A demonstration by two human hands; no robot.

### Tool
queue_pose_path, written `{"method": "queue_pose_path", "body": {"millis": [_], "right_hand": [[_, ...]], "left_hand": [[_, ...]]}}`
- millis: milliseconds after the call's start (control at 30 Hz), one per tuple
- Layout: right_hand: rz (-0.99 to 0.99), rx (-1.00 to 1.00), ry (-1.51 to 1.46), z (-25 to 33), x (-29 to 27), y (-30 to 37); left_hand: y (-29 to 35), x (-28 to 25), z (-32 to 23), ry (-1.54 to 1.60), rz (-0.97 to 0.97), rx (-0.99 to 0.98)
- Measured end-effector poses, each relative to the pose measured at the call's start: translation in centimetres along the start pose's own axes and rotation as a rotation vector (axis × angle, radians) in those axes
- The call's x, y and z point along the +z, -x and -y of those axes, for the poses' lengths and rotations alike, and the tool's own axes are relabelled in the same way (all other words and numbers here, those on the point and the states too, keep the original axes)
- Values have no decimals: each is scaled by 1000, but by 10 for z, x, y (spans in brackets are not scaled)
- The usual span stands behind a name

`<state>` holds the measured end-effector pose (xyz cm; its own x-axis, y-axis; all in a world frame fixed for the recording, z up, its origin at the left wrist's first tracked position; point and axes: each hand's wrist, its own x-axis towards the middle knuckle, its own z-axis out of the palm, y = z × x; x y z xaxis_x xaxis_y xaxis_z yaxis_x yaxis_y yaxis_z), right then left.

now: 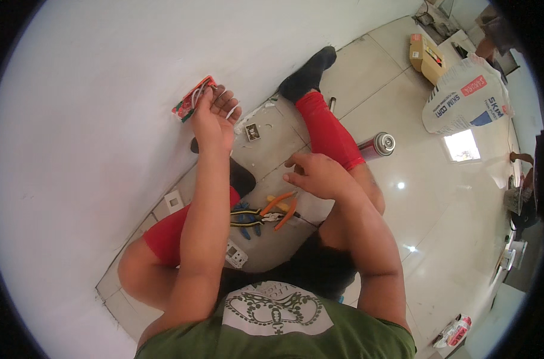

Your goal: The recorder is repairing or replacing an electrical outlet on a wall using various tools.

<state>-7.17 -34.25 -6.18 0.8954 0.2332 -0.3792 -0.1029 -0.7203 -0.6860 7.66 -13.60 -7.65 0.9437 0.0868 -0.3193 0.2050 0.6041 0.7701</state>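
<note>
Person on a tiled floor reaching toward wires at a red wall box

A person in a green shirt [350, 335] is sitting on a pale tiled floor [439, 233], close beside a white wall [104, 119], with bent legs spreading outward. The left hand [217, 116] is reaching up to a red box [181, 110] in the wall, where pale wires [195, 96] are showing. Its fingers are bending around the wires (whether they are truly gripping, I cannot tell). The right hand [320, 173] is hovering or resting near the right shin, fingers loosely curling, with thumb and forefinger standing apart.

Between the legs, a tool with orange handles [278, 204] and one with black-and-yellow handles [243, 211] are lying crossed or heaped together, with something blue [243, 231] showing underneath. A white frame [236, 255] is lying nearer the body, partly hidden by the left arm, and a white square plate [174, 201] is lying by the wall. Beyond the left foot, a small box [252, 132] is sitting among white crumbs.

Past the right leg, a metal can [380, 145] is lying near the red leg covering [329, 128]. Farther off, a bulging white bag [463, 102] is standing beside a cardboard box [424, 58].
</note>
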Motion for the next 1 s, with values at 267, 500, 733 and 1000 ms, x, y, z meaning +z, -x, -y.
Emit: {"method": "queue_pose_path", "body": {"millis": [267,500,733,1000], "right_hand": [[-18,-43,2,-7,-1,1],[17,-6,38,1,-2,-1],[21,-24,64,4,2,-6],[30,17,49,6,0,-3]], "left_hand": [[-22,-16,-6,149,192,-119],[-3,12,-4,-151,-38,91],[-7,10,-4,-84,-53,72],[14,15,-8,-145,-139,63]]}}
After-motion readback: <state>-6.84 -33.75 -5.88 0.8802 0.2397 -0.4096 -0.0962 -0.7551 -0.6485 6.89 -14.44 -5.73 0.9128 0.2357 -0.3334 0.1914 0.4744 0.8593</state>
